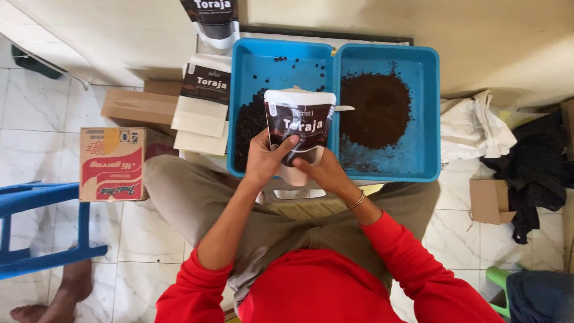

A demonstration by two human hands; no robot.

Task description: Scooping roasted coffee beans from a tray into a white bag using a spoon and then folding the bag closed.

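I hold a dark brown and white stand-up pouch (300, 122) upright over my lap. My left hand (267, 157) grips its left lower side, thumb across the front. My right hand (323, 169) supports the pouch's bottom from the right. Just beyond it lie two joined blue trays: the left tray (251, 66) holds dark coffee beans (248, 128), the right tray (426, 107) a heap of brown ground coffee (375, 109). A pale spoon handle (344, 108) sticks out behind the pouch.
A stack of flat matching pouches (203, 101) lies left of the trays, another pouch (215, 21) farther back. Cardboard boxes (113, 164) and a blue stool (36, 227) sit left. White cloth (475, 128), dark cloth (535, 167) and a small box (487, 200) lie right. Someone's bare foot (60, 296) is bottom left.
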